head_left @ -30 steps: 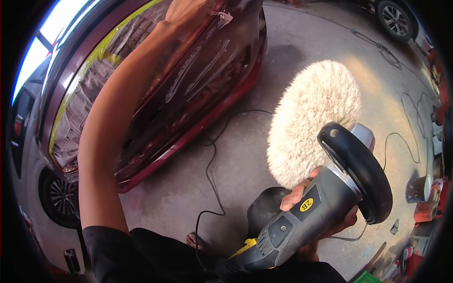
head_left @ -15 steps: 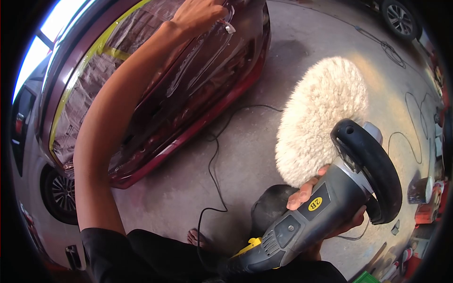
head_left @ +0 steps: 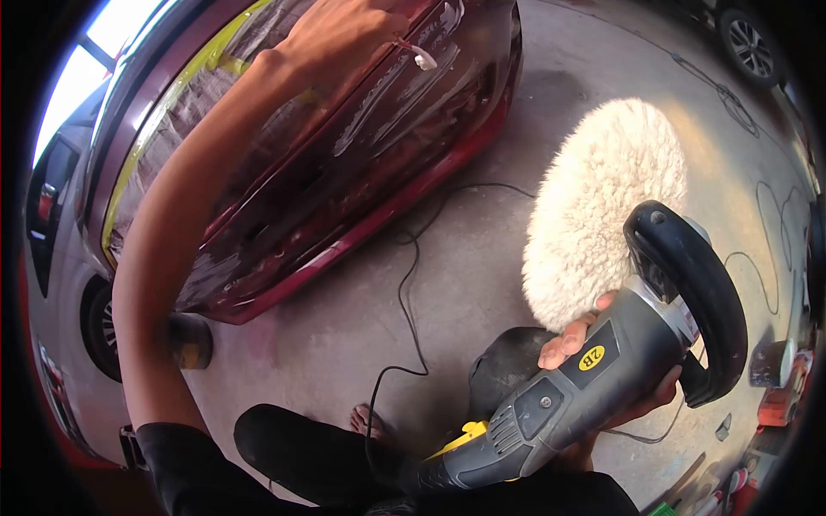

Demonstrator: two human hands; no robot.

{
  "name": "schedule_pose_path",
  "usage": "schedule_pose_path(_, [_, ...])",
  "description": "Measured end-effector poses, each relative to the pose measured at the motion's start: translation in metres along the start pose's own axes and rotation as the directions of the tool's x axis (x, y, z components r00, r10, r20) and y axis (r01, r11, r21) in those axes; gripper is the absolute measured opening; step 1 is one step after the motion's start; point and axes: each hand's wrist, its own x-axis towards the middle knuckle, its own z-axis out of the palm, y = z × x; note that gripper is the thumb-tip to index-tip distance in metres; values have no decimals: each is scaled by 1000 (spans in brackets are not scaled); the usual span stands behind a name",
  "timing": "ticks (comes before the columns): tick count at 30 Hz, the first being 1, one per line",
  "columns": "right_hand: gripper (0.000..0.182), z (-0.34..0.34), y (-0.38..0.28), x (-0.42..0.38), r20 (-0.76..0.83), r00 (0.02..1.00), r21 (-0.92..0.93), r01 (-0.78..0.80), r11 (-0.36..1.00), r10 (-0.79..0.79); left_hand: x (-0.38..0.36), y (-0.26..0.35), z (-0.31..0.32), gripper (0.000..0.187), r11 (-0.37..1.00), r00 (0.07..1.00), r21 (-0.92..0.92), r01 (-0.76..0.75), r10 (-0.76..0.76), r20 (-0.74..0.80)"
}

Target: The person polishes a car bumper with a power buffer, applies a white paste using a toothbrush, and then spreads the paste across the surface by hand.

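Observation:
My left hand (head_left: 348,39) reaches over a dark red car panel (head_left: 344,215), back of the hand up. Its fingers are closed, partly out of view, round a thin stick (head_left: 401,42). White paste (head_left: 424,60) sits on the stick's end. Streaks of white paste (head_left: 379,116) mark the panel beside it. In my right hand (head_left: 572,340) is a grey and black electric polisher (head_left: 559,396), gripped round its body. A fluffy white wool pad (head_left: 611,202) faces left on the polisher, apart from the panel. A curved black handle (head_left: 718,301) arches over its head.
Masking film (head_left: 176,163) with yellow-green tape covers part of the car. The polisher's black cord (head_left: 416,284) trails over the concrete floor (head_left: 318,344). A silver car (head_left: 52,284) stands at left, another car's wheel (head_left: 747,45) at upper right. Tools and red items (head_left: 783,400) line the right edge.
My left hand has moved slightly down and left, smearing more white paste on the panel. The view has shifted, and a round container shows by the lower left of the panel. The polisher remains held.

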Motion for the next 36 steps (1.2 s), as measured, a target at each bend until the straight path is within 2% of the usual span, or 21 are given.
schedule_pose_path(2, [93, -3, -5, 2, 20, 999, -18, -38, 999, 38, 16, 3, -5, 9, 988, 988, 156, -18, -6, 152])
schedule_pose_path(4, [95, -8, -8, 2, 26, 998, -31, -50, 998, 51, -7, 0, -3, 8, 981, 980, 148, -122, 95, 173])
schedule_pose_path(5, [96, -11, -6, 0, 18, 999, -29, -40, 999, 41, -22, -4, -3, 9, 973, 969, 138, -183, 156, 191])
schedule_pose_path(6, [98, -8, -3, -1, -3, 1000, -22, -7, 1000, 6, -39, 1, -15, 7, 989, 976, -37, -143, 148, 159])
schedule_pose_path(9, [102, -1, -1, 1, -8, 1000, -32, 6, 999, -7, -86, 2, -38, 10, 989, 929, -84, -125, 147, 341])
schedule_pose_path(12, [102, -5, -6, 1, 12, 1000, -68, -12, 998, 12, -65, 21, -66, 10, 997, 983, -81, -13, 28, 184])
schedule_pose_path(16, [102, -6, -8, 3, 24, 998, -65, -48, 997, 50, -47, 18, -54, 11, 998, 986, -28, -51, 55, 159])
schedule_pose_path(20, [102, -3, -12, 7, 65, 992, -71, -101, 992, 106, -65, 25, -49, 10, 985, 947, -111, -132, 158, 281])
schedule_pose_path(23, [103, -3, -11, 6, 48, 995, -85, -82, 993, 87, -54, 41, -56, 9, 998, 981, -42, -49, 56, 183])
schedule_pose_path(24, [103, -2, -11, 6, 40, 996, -80, -80, 994, 84, -50, 44, -57, 11, 1000, 977, -7, -9, 10, 212])
schedule_pose_path(27, [104, -2, -7, 3, 19, 998, -37, -58, 998, 59, -74, 43, -10, 9, 998, 985, 7, -59, 57, 166])
schedule_pose_path(31, [104, -4, -8, 3, 13, 998, -49, -54, 997, 55, -99, 57, -7, 13, 994, 884, -23, -104, 103, 456])
schedule_pose_path(32, [103, -5, -11, 3, 25, 997, -73, -78, 994, 80, -101, 58, -9, 13, 996, 910, -68, -63, 85, 405])
schedule_pose_path(35, [99, -12, -22, 7, 77, 981, -141, -166, 976, 178, -95, 57, -12, 10, 1000, 987, 19, -9, 6, 163])
schedule_pose_path(36, [99, -13, -24, 8, 88, 974, -146, -193, 970, 207, -95, 57, -9, 8, 999, 980, 24, -21, 16, 198])
